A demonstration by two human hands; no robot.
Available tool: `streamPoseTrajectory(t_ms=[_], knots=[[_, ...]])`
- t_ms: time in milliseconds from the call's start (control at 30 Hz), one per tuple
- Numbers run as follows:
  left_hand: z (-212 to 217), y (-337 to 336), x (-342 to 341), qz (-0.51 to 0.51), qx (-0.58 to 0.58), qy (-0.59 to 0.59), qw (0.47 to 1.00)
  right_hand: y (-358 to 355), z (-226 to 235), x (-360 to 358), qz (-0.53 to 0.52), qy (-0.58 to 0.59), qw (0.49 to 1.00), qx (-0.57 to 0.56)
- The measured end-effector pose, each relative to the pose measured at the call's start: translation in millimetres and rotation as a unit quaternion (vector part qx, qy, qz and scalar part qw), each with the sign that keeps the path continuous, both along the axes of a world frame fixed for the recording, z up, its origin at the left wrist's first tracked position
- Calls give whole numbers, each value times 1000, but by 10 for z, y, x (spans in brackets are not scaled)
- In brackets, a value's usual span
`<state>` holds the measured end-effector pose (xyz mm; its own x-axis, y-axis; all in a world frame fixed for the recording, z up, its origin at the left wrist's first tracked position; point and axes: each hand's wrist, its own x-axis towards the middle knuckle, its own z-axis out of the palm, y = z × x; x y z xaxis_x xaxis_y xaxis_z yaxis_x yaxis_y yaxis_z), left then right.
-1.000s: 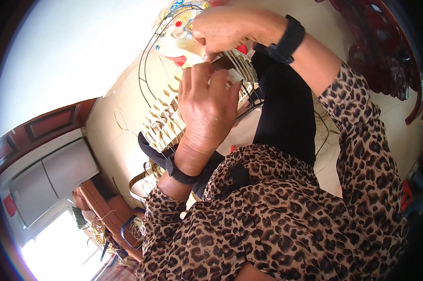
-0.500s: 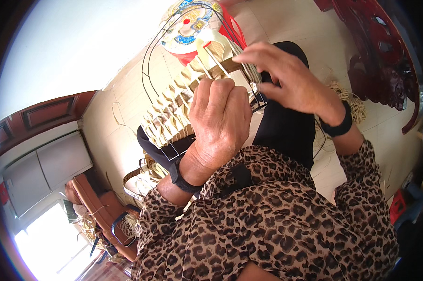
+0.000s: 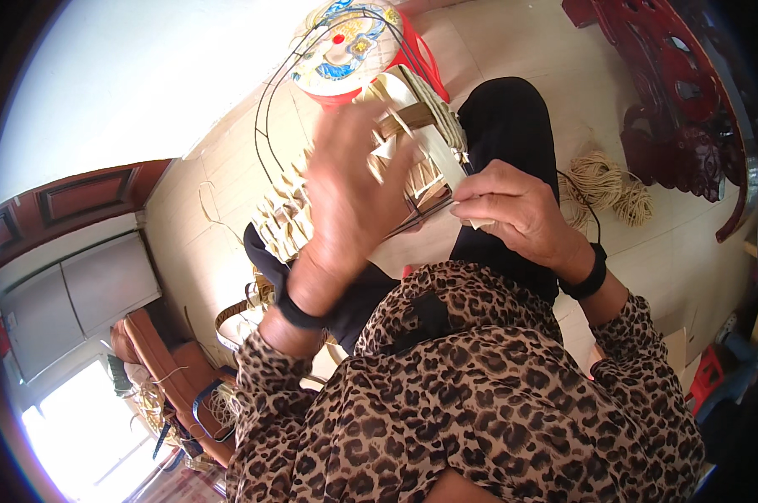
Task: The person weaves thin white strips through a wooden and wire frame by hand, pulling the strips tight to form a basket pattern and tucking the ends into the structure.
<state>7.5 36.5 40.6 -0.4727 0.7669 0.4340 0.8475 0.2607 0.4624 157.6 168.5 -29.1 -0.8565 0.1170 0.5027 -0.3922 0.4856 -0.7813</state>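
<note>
A basket of pale woven strips (image 3: 280, 211) on a black wire frame rests across my knees, with a tall looped wire handle (image 3: 258, 126) at its far left. Over its middle hovers my left hand (image 3: 345, 201), blurred by motion, fingers and thumb apart; it hides part of the weave. At the basket's near right corner, my right hand (image 3: 517, 211) pinches the end of a pale flat strip (image 3: 444, 161). A brown band (image 3: 406, 120) crosses the weave, and pale cord (image 3: 436, 99) wraps the right edge.
Beyond the basket stands a red stool with a patterned round top (image 3: 329, 71). Coils of pale cord (image 3: 601, 184) lie on the floor to the right, near dark red carved furniture (image 3: 672, 126). A brown seat (image 3: 173, 369) with loose strands is at lower left.
My left hand has opened from a fist and moved left and up. My right hand has come down to the near right corner and closed on the strip's end.
</note>
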Motion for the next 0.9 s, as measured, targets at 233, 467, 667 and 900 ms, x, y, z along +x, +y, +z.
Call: streamPoseTrajectory(t_ms=[233, 467, 667, 900], knots=[[-19, 186, -557, 44, -131, -80, 987, -85, 30, 90, -17, -8, 1000, -9], [-109, 236, -496, -15, -105, -39, 994, -142, 59, 357, 6, -42, 999, -13], [-22, 202, -481, -52, -89, -165, 981, -171, 30, 545, 10, -72, 997, -26], [-108, 84, -443, -82, -82, -99, 988, -146, 70, 669, -12, -98, 994, -38]])
